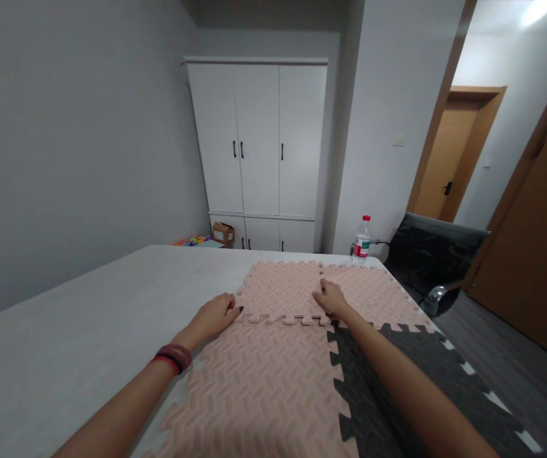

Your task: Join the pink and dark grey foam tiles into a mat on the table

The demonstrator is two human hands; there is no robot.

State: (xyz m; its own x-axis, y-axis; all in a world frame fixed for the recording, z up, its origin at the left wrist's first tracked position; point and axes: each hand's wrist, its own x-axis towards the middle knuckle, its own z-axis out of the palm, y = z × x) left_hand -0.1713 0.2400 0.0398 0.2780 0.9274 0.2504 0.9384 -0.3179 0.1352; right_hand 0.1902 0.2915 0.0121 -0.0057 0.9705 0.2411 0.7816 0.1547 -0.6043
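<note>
Several interlocking foam mat tiles lie on a pale table (87, 318). The near pink tile (259, 381) meets a far pink tile (280, 289) along a toothed seam. Another pink tile (378, 296) lies to the right of the far one, and a dark grey tile (397, 381) fills the near right. My left hand (214, 317) rests at the left end of the seam, fingers curled with the fingertips on the far tile's edge. My right hand (331, 299) presses on the joint where the tiles meet, fingers bent down. Neither hand lifts anything.
A water bottle (362, 239) stands at the table's far edge. A black chair (433, 261) sits past the right corner. A white wardrobe (259, 152) is behind, with a small cardboard box (223, 233) and colourful toys on the floor. Wooden doors stand at right.
</note>
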